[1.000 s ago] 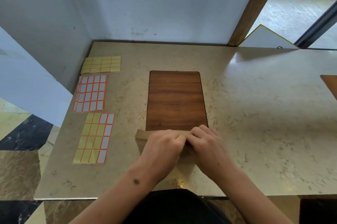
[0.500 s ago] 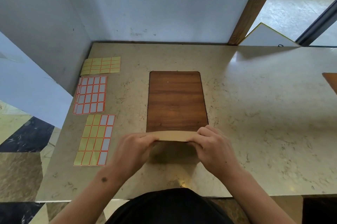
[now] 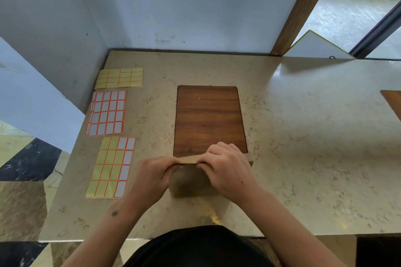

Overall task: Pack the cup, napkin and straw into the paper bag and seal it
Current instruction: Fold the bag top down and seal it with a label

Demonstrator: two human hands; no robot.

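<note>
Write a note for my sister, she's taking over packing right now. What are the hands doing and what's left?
Left hand and right hand: both pinch the folded top edge of the paper bag, which stands at the near end of the wooden board.
Cup, napkin, straw: not visible; probably inside, cannot confirm.
Done: top folded over.
Left: press the fold, take a label from the sticker sheets on the left, seal.

Both hands cover most of the paper bag's folded top edge and its right side, its contents cannot be seen, and a wooden board is cut off at the right edge.
</note>
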